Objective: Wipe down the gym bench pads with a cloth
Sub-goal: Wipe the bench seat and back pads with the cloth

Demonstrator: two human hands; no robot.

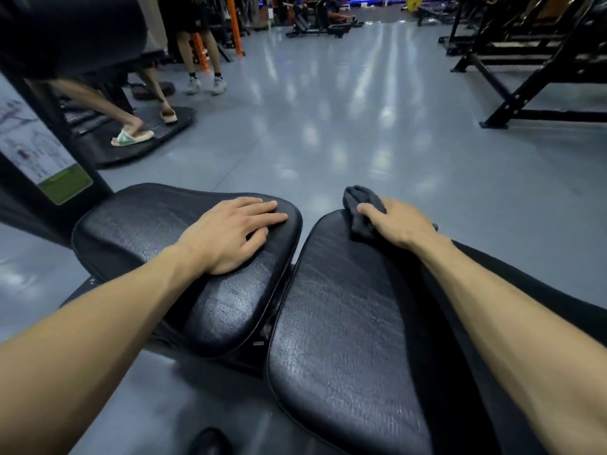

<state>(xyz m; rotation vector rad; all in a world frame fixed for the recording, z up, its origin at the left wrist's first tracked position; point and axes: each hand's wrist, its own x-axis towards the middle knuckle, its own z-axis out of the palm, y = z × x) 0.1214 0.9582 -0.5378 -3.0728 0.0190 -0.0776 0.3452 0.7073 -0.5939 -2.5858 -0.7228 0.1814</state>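
Gym floor with racks and machines around an open aisle

A glossy grey floor (345,126) runs back into the room, streaked with pale reflections of overhead light. Black steel racks (532,60) stand along the right side; an orange upright (235,24) rises at the far left. On the left a black machine post carries an instruction placard (42,152), and beside it two people's legs show, one in pale sandals (133,136) on a dark footplate (147,139), one in white trainers (206,84). Blue lighting glows at the far end.

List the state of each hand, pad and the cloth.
Left hand: flat, fingers straight, resting on the left pad.
Right hand: gripping the cloth.
Cloth: bunched, pressed on the right pad's far end.
Left pad: bare but for the hand.
Right pad: cloth at its far end.
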